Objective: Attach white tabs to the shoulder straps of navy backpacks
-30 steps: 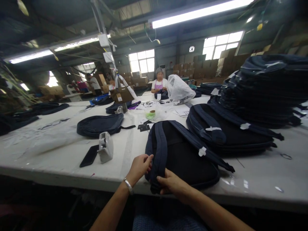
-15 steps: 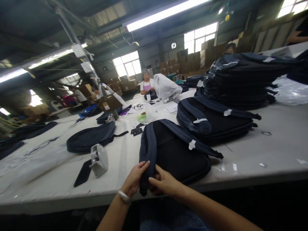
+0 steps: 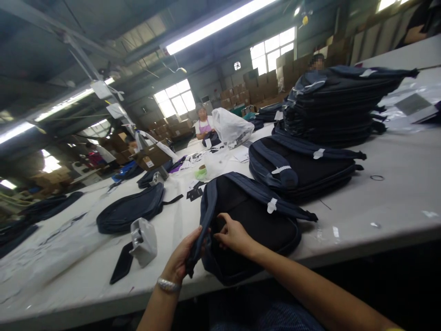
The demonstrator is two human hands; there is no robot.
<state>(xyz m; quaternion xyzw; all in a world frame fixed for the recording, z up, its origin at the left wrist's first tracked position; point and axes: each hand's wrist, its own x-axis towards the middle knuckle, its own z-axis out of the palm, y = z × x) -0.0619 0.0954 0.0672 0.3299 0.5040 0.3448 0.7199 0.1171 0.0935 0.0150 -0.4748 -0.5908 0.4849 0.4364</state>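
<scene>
A dark navy backpack [image 3: 248, 220] lies back panel up at the table's near edge, right in front of me. My left hand [image 3: 184, 255] is closed around its left shoulder strap [image 3: 207, 207], lifting the strap's lower end off the panel. Over the black back panel, beside that strap, is my right hand [image 3: 232, 234]. Its thumb and forefinger are apart, with nothing visible between them; its other fingers are partly hidden. A white tab [image 3: 272, 205] wraps the backpack's right shoulder strap [image 3: 257, 189].
Behind it lies another navy backpack [image 3: 310, 170], with a tall backpack stack [image 3: 327, 110] farther back. To the left are a white tape dispenser [image 3: 144, 241], a black phone-like slab [image 3: 121, 263] and a flat navy bag [image 3: 132, 209]. A co-worker [image 3: 204, 125] is across the table [image 3: 389, 193].
My left hand has pulled the strap left and up, away from the panel. My right hand has let go of the strap and moved up over the panel. The view has shifted slightly.
</scene>
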